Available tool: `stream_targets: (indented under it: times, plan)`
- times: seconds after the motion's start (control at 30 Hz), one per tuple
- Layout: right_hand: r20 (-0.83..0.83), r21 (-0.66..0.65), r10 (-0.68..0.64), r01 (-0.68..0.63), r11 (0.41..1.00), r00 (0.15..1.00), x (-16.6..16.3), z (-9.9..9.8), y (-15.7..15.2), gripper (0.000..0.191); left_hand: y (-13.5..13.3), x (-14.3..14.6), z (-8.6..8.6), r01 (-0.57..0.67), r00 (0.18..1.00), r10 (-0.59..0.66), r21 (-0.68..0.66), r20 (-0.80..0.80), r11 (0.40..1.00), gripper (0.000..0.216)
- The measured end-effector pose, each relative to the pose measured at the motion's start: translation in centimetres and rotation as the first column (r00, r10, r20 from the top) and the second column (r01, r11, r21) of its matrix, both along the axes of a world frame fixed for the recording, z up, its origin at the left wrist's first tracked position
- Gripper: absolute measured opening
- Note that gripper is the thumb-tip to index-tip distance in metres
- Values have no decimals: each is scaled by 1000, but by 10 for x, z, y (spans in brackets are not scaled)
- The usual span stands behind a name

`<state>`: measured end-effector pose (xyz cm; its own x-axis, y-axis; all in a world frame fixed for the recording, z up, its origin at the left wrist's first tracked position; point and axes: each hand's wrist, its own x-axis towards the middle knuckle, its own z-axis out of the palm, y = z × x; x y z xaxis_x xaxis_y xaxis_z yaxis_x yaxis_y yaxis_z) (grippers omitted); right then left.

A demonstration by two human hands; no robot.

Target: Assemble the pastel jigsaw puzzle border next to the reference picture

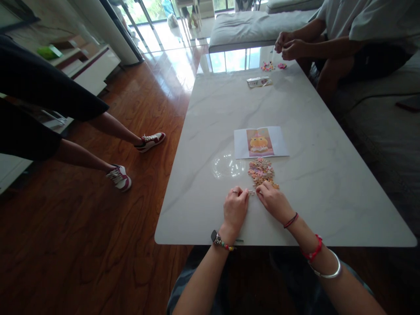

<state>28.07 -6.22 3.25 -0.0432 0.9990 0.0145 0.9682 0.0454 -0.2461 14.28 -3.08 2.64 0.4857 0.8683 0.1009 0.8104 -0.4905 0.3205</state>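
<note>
Left hand (234,210) and right hand (274,202) are both curled, fingertips pinching a small jigsaw piece (251,192). Judged light, thin, stiff card; grip by its edges.

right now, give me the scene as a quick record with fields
surface: white table
left hand: fingers at a small piece, grip unclear
right hand: fingers at the near edge of the pile
pile: puzzle pieces, on the near side of the sheet
sheet: flat, printed picture
far end: another person's hands over pink pieces, packet nearby
bystander: standing left of the table
</note>
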Motion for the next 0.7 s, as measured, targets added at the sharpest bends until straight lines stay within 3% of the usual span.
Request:
stream_targets:
  times: [0.17,0.33,0.53,0.7]
  plan:
    - [-101,18,77,-75,997,992,3,1,2,25,0,-1,1,-10,1000,11,-16,23,1000,22]
    - [-54,-27,110,-112,993,992,-1,0,4,27,-1,0,1,-19,999,20,-23,48,1000,20]
    - [129,-62,32,-24,998,991,-9,1,6,20,-1,1,2,-19,999,20,-21,35,1000,22]
    - [118,-95,-34,46,994,992,-5,3,3,17,-1,1,3,-26,999,26,-20,26,999,22]
